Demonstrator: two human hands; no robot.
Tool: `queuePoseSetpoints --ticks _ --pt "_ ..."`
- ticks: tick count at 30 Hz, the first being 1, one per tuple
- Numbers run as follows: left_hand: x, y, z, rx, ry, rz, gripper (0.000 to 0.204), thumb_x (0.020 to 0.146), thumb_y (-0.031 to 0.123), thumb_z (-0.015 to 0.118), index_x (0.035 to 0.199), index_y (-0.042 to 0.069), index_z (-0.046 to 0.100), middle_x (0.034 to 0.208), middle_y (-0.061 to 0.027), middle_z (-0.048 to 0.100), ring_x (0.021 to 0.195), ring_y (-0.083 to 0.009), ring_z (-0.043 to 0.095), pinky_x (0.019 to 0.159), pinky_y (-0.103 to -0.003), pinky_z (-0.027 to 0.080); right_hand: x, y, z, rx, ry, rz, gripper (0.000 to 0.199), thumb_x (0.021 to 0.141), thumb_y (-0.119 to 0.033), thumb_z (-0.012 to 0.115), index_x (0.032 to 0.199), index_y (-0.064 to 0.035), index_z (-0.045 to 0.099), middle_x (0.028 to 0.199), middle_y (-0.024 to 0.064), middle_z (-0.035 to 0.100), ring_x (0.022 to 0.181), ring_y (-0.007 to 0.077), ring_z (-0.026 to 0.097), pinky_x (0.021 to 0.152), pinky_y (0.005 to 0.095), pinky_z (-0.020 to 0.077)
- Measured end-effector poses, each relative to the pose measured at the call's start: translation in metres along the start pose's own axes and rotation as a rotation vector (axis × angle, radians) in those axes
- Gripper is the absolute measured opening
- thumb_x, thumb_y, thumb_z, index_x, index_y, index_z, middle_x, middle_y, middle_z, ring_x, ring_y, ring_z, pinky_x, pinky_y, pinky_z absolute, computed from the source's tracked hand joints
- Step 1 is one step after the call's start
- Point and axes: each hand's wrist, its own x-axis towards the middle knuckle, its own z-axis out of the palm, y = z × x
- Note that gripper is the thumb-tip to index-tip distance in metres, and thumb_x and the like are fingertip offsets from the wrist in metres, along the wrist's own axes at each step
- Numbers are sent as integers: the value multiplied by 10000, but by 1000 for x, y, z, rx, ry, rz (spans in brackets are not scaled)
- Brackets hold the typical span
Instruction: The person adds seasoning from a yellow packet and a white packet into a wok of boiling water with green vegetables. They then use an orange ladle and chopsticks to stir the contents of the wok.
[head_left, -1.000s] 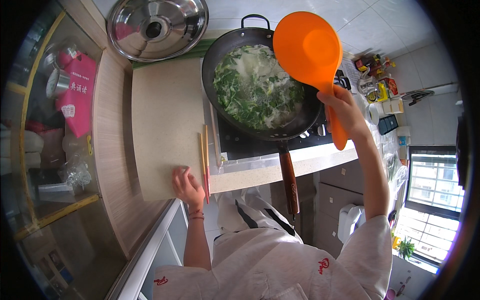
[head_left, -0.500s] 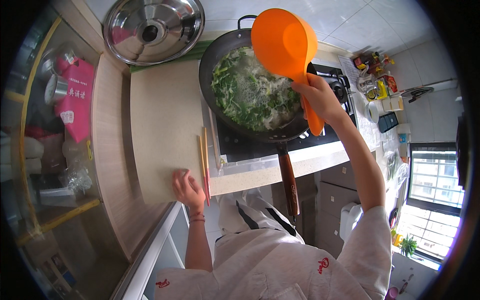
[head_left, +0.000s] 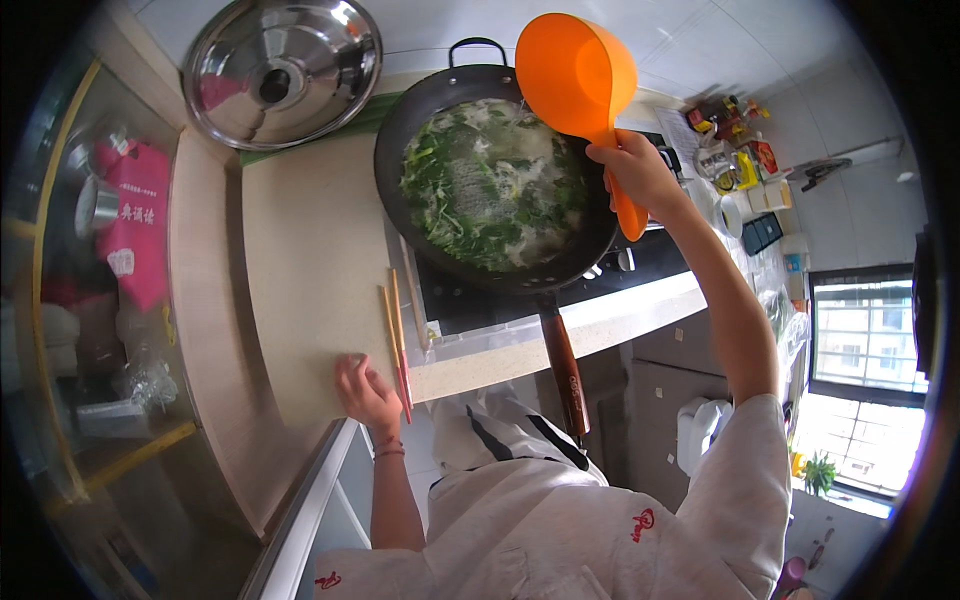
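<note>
My right hand grips the handle of an orange water scoop, closed around it. The scoop's bowl is above the far right rim of a dark wok. Leafy greens and foamy, cloudy liquid fill the wok; its wooden handle points toward me. My left hand rests at the near edge of the beige counter, fingers loosely bent and apart, with nothing visible in them. Right beside it lies a pair of chopsticks with red ends, their near tips past the counter's edge. Whether the scoop holds any liquid I cannot tell.
The wok stands on a black gas hob. A large steel lid lies at the far left. Bottles and packets crowd the back right. A glass-fronted cabinet stands at left; a window is at right.
The scoop has shifted away and to the right relative to the wok, uncovering more of its far side and liquid. The view has shifted slightly. My left hand stays by the chopsticks.
</note>
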Motion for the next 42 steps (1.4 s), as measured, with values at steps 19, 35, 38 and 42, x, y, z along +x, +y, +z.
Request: queuePoseSetpoints --ticks 19,35,38,42 --pt "2 4 -2 9 34 20 166 900 57 500 1011 92 619 1219 -135 556 1175 -361 512 941 -476 432 -77 28 -30 -211 -29 52 232 894 -198 572 955 25 563 675 86 604 538 170 622 510 297 530" --pt "-3 2 -2 -19 9 -22 161 861 83 544 1001 97 622 1218 -133 555 1199 -356 493 966 -479 406 -128 -14 -25 -303 119 -305 226 903 -174 569 849 36 507 624 176 581 511 309 595 519 369 476" --pt "4 5 -7 -47 5 -47 170 846 142 590 1002 78 616 1157 -144 564 1141 -349 503 942 -475 405 -119 -6 -19 -165 67 -208 205 917 -197 565 883 0 519 600 112 555 468 229 564 480 331 468" --pt "30 38 -8 -97 -160 -49 371 794 374 694 884 30 589 941 -163 580 915 -350 561 756 -472 455 -110 -9 -20 484 -168 66 257 923 -292 576 942 -41 526 601 7 479 468 127 513 442 264 443"
